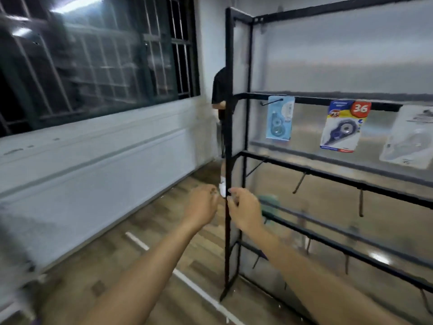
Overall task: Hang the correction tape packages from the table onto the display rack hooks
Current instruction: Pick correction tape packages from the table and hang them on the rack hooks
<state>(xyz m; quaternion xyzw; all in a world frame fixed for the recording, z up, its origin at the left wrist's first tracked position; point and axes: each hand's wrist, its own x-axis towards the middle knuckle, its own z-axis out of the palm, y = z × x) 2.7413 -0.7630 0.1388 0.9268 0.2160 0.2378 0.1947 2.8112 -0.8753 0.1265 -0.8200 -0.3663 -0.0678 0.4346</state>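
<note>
The black display rack (328,179) fills the right half of the view. Three correction tape packages hang from its upper rail: a light blue one (280,119), a blue and white one marked 36 (342,127) and a pale clear one (410,137). My right hand (244,211) is at the rack's front left post, fingers curled; blur hides what they hold. A blurred green shape (269,204), maybe a package, shows just behind that hand at the third rail. My left hand (203,204) hovers left of the post, loosely curled, holding nothing I can see.
Several bare hooks (298,184) stick out of the lower rails. Another person in a black top (219,90) stands behind the rack's left post. A barred window and a white wall run along the left. The floor is wood with a white line (187,281).
</note>
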